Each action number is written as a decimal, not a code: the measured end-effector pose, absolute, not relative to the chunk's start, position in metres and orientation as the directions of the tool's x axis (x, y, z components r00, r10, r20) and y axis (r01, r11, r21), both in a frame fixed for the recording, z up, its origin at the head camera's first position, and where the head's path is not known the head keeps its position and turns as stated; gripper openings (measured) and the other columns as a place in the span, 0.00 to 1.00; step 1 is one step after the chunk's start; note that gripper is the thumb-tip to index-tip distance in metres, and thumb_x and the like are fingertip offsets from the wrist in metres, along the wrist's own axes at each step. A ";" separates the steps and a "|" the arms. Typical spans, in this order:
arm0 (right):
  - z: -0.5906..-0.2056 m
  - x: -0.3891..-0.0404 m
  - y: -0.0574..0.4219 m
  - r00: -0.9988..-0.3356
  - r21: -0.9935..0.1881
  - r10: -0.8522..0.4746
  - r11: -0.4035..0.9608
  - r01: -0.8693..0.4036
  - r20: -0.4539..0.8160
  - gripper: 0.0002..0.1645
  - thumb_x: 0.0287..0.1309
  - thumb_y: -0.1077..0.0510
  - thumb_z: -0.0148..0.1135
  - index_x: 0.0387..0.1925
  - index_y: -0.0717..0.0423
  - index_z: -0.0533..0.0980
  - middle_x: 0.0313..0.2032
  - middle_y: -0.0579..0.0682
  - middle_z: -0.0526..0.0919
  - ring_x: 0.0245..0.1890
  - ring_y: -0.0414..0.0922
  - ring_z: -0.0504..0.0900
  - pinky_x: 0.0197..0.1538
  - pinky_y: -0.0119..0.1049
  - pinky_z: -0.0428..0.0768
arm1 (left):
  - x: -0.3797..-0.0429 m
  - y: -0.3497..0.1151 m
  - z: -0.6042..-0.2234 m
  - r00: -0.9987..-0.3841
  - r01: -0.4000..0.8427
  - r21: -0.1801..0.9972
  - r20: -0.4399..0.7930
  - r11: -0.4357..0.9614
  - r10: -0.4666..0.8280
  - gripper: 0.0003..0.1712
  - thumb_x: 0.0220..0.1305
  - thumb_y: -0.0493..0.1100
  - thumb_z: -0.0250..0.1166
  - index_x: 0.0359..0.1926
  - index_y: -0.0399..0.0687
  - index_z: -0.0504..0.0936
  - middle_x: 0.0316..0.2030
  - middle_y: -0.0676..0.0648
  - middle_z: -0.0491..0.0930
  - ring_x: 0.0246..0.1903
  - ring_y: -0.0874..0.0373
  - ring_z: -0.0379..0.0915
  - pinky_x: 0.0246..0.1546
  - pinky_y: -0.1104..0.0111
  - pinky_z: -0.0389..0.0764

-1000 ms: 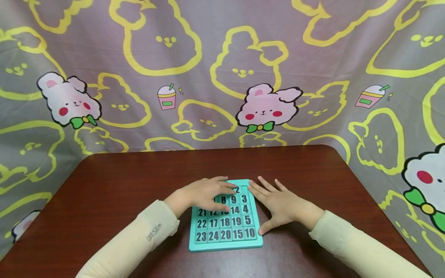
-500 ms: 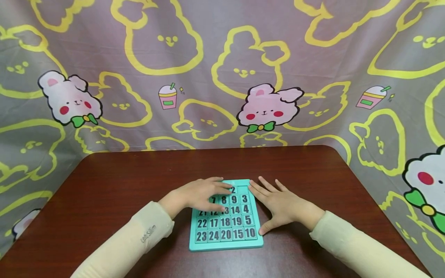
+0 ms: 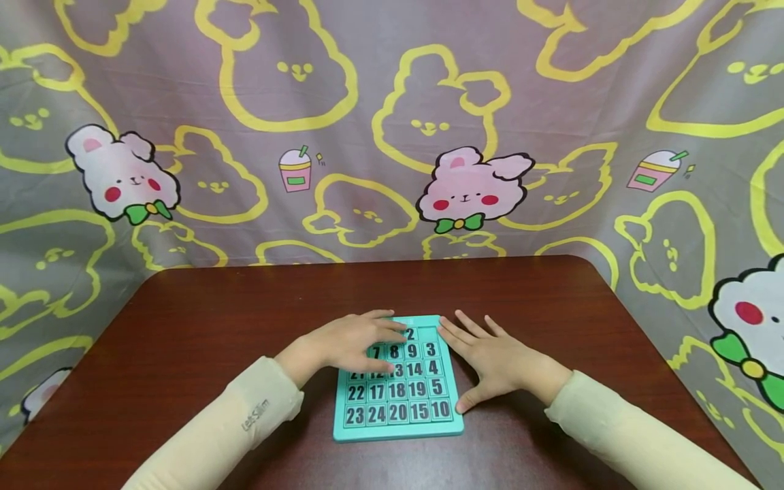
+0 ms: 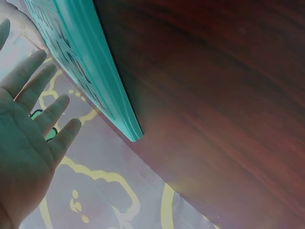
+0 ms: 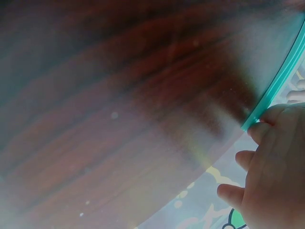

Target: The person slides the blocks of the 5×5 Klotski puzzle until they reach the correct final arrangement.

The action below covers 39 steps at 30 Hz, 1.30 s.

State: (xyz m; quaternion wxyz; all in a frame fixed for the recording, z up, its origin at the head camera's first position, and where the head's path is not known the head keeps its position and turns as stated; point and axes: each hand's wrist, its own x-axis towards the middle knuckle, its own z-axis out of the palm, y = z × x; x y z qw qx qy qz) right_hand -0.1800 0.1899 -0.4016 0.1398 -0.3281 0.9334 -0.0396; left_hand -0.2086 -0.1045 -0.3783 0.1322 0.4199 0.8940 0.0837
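A turquoise sliding number puzzle [image 3: 398, 433] lies flat on the table, its black-numbered tiles set in rows. At its top right corner, beside the 2 tile [image 3: 411, 334], a tile space shows bare. My left hand [image 3: 352, 342] reaches over the upper left of the puzzle, fingers extended and covering several tiles. The left wrist view shows this hand [image 4: 24, 129] palm-on, fingers spread and holding nothing. My right hand [image 3: 496, 361] lies with spread fingers along the puzzle's right side, index fingertip at the upper corner and thumb at the lower right edge.
The dark reddish-brown wooden table [image 3: 245, 299] extends around the puzzle. A grey curtain [image 3: 367, 102] with yellow outlines and white rabbit faces hangs behind the table and along both sides.
My left hand has shifted slightly left, and the 2 tile has slid left with it, widening the bare space at the top right corner. My right hand has stayed in place.
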 end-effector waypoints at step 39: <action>-0.403 -0.182 0.192 -0.739 -0.175 -0.632 0.775 -0.608 -0.232 0.81 0.33 0.10 0.56 0.80 0.49 0.43 0.80 0.46 0.39 0.80 0.57 0.36 0.73 0.71 0.42 | -0.206 -0.078 -0.379 -0.522 0.773 0.278 -0.233 0.570 0.821 0.36 0.66 0.68 0.58 0.71 0.63 0.69 0.72 0.64 0.64 0.78 0.53 0.46 0.72 0.50 0.63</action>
